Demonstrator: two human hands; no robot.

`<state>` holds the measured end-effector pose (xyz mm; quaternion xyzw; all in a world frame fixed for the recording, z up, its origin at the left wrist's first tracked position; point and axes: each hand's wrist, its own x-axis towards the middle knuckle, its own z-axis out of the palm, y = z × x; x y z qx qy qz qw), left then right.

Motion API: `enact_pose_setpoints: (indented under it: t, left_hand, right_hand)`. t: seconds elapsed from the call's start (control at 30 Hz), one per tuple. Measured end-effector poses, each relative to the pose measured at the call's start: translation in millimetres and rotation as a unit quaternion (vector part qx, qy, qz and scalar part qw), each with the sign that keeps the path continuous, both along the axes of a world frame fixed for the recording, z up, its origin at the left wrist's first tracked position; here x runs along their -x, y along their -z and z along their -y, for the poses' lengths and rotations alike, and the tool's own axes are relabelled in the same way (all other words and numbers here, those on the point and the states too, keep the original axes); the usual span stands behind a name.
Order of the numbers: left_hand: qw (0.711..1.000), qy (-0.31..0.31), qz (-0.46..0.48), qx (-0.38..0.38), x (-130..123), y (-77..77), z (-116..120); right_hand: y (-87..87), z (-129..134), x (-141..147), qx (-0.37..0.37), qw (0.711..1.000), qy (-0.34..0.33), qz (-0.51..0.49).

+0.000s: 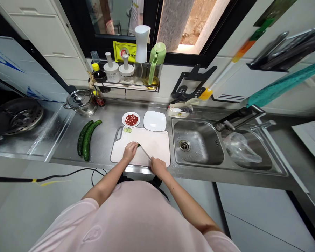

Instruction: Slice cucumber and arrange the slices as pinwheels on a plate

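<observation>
My left hand (pixel 130 151) is closed over a small dark green piece (pixel 138 145), probably cucumber, on the white cutting board (pixel 154 144). Only the tip of the piece shows beside the fingers. My right hand (pixel 159 166) grips a knife (pixel 145 152) at the board's lower right, its blade slanting up-left to the green piece. Several pale green slices (pixel 127 130) lie at the board's upper left. Behind the board stand a small plate of chopped red pieces (pixel 131 119) and a bare white square plate (pixel 154 121). Two whole cucumbers (pixel 88 140) rest on the counter to the left.
A steel double sink (pixel 199 141) is on the right, with a faucet (pixel 238 117) and a plastic bag (pixel 241 148). A lidded pot (pixel 82 102) and a wok (pixel 15 115) stand left. Bottles and jars fill a wall shelf (pixel 126 85) above the counter.
</observation>
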<state>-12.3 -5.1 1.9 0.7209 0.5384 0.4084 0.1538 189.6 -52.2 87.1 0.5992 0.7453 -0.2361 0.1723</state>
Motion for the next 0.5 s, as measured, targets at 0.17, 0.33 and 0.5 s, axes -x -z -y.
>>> enact_pose_setpoints:
  t: [0.17,0.33,0.5]
  left_hand:
    - [1.0,0.0,0.001,-0.002,-0.3,0.3,-0.2]
    - [1.0,0.0,0.001,0.002,-0.2,-0.9,0.1]
    - [1.0,-0.001,0.006,0.02,0.6,-5.3,-0.7]
  right_hand:
    - [-4.7,2.3,-3.6,0.013,1.0,0.007,0.0]
    - [-7.5,3.5,-7.8,0.012,1.0,0.012,0.0]
    - [-12.7,4.2,-10.1,-0.006,1.0,0.024,-0.004]
